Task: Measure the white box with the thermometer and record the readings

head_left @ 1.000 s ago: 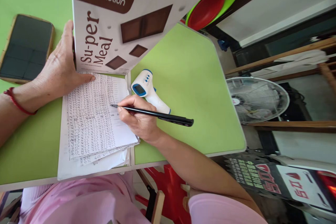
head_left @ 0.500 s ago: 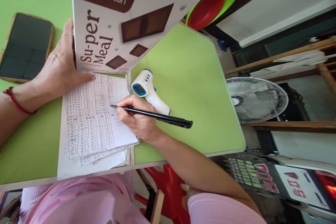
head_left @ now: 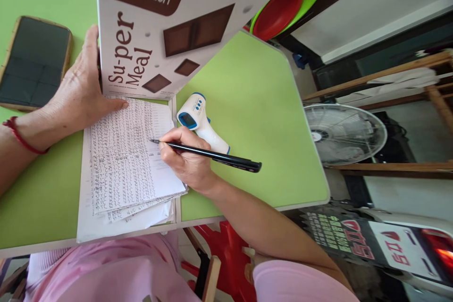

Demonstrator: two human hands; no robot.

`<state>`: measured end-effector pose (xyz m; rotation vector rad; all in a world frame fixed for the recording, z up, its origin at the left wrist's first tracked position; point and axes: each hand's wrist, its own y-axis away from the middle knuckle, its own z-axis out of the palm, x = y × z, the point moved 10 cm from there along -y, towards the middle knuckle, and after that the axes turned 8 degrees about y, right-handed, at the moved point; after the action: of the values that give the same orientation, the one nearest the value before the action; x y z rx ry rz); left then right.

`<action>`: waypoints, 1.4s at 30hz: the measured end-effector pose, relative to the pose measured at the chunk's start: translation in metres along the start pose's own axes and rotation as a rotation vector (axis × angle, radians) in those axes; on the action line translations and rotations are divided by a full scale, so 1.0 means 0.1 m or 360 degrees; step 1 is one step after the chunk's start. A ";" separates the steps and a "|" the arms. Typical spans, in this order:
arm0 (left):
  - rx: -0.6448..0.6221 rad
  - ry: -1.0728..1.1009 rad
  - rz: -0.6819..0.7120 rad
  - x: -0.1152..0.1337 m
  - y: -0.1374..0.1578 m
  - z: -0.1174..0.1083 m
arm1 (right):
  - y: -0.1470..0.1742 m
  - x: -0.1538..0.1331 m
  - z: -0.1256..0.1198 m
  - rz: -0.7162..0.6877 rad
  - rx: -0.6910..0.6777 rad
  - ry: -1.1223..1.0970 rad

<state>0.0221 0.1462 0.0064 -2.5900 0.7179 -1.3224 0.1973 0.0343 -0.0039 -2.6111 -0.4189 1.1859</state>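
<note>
A black pen [head_left: 215, 155] is pinched in my right hand [head_left: 187, 158], its tip at the written lines on a stack of paper sheets [head_left: 123, 160]. Rows of dense handwriting cover most of the top sheet; its right side is barer. My left hand [head_left: 79, 87] lies open, thumb stretched over the top edge of the sheets. Its other fingers reach along the side of a white and brown carton [head_left: 141, 33] and are partly hidden by it. Just beyond my right hand lies a white and blue infrared thermometer [head_left: 201, 122].
A phone in a tan case [head_left: 35, 62] lies left of my left hand on the green table [head_left: 262, 118]. Beyond the table are green and red basins [head_left: 279, 12], a fan [head_left: 347, 134] and a red stool [head_left: 230, 264].
The pen and my right hand have shifted very slightly to the right over the page. My left hand, the carton and the thermometer stay as they were.
</note>
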 end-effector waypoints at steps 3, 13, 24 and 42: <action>-0.0003 -0.0017 -0.0047 -0.02 0.00 0.00 | -0.01 -0.03 0.01 -0.0030 -0.0012 -0.0021; -0.0017 -0.0014 -0.0019 -0.03 -0.01 0.02 | 0.00 -0.04 -0.02 -0.0063 0.0023 -0.0029; -0.0062 -0.0034 0.0049 -0.05 -0.01 0.04 | 0.01 -0.06 -0.04 -0.0134 0.0069 -0.0004; -0.0040 -0.0014 0.0111 0.00 -0.02 0.02 | -0.01 -0.06 -0.12 -0.0124 0.0161 -0.0006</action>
<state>0.0244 0.1483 0.0055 -2.5634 0.8203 -1.2892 0.2023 0.0317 0.0082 -2.4841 -0.4448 1.1562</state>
